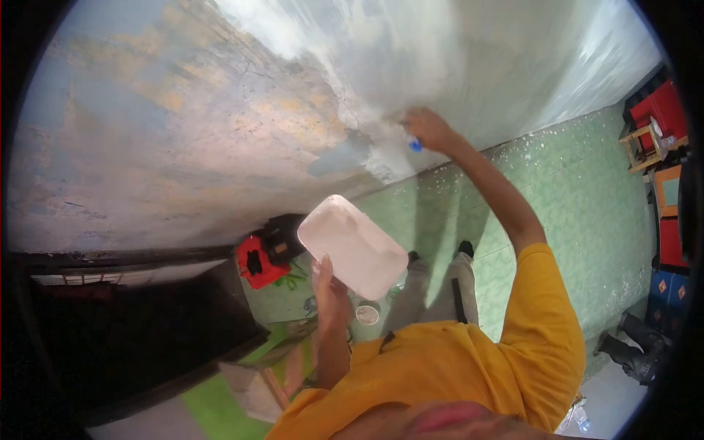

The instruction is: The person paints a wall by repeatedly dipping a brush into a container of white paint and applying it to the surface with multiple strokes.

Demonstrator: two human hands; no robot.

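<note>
My left hand (328,284) grips the near edge of a white rectangular tray (387,273), thumb on its rim. A pale coating lies inside the tray, held out in front of my body. Up against the wall (242,110), my right hand (431,130) is closed around a blue-handled tool (416,145). The tool's working end is hidden or blurred, so its kind does not show. Around the right hand the wall is smeared white and grey; farther left it is patchy, with worn pink, orange and blue paint.
Green floor tiles (572,213) are speckled white along the wall. A small tub (367,314) stands near my feet. At left are a red item (253,268) and a dark opening (139,330). A wooden stool (645,147) and black boots (634,348) are at right.
</note>
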